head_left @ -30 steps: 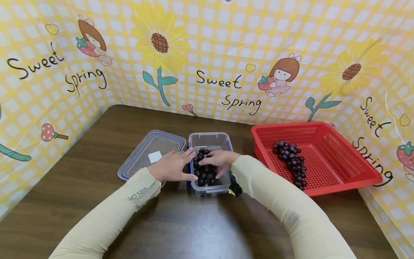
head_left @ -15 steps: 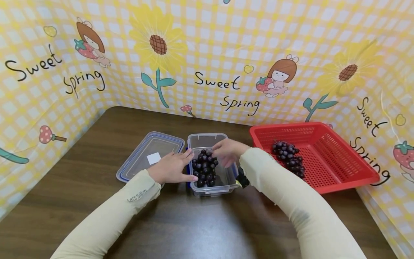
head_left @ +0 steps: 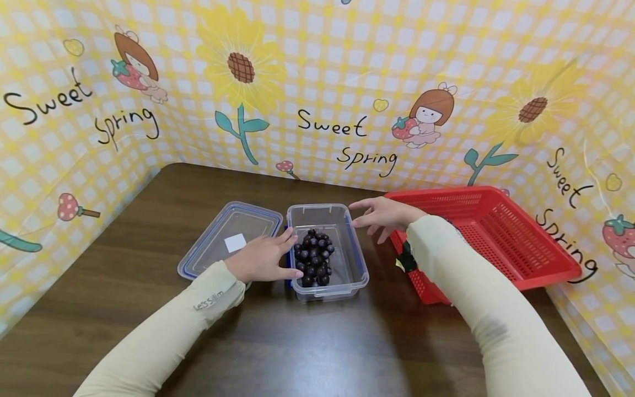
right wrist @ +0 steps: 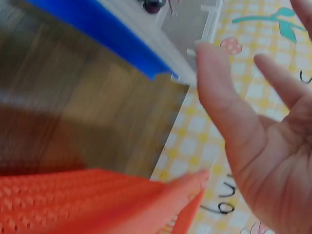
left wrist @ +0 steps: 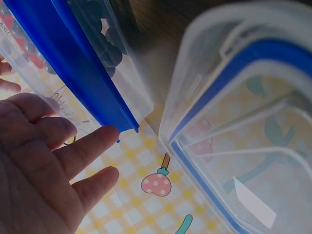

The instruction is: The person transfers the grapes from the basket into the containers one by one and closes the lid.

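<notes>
A bunch of dark grapes [head_left: 313, 257] lies in a clear plastic food container [head_left: 348, 278] at the middle of the table. My left hand [head_left: 260, 258] rests at the container's left side, fingers extended over its rim; in the left wrist view, fingertips meet the blue side clip [left wrist: 85, 63]. My right hand [head_left: 387, 215] is in the air between the container and the red basket [head_left: 545, 242], its fingers spread and holding nothing. The right forearm hides most of the grapes in the basket.
Left of the container lies its clear lid [head_left: 258, 218] with a blue seal and a white label, partly under the left hand. A yellow checked cloth [head_left: 327, 71] with printed flowers stands around the brown table [head_left: 278, 342].
My right hand has come up out of the container, off the grapes, and moved right towards the red basket. The left hand has stayed at the container's side.
</notes>
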{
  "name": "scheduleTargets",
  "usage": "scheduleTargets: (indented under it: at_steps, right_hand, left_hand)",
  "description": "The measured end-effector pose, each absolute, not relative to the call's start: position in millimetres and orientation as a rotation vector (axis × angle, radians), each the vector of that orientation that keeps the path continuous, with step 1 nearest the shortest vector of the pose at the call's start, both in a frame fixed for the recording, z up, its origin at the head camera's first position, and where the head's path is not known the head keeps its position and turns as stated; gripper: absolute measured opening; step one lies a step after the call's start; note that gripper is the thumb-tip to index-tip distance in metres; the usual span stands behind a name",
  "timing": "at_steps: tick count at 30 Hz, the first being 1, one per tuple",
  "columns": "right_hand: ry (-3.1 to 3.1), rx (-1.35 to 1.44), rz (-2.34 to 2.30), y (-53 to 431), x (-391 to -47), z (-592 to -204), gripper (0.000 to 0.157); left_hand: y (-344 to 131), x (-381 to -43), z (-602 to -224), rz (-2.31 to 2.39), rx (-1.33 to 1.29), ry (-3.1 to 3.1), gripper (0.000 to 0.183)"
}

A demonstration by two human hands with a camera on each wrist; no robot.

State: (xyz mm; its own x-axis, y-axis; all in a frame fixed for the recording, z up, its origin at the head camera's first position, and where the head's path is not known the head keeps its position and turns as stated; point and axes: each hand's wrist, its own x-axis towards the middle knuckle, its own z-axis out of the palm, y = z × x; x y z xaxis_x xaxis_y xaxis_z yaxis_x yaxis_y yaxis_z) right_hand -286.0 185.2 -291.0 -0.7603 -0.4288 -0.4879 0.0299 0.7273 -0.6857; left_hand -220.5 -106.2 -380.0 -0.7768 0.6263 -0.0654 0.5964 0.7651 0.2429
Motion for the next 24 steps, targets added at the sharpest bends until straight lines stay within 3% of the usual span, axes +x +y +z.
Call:
scheduleTargets:
  at_steps: [24]
  right_hand:
    - [2.298,-0.250,-1.094,275,-271,-280,0.067]
  left_hand:
    - [-105,-219,-379,0.381,0.872,2.755,0.087]
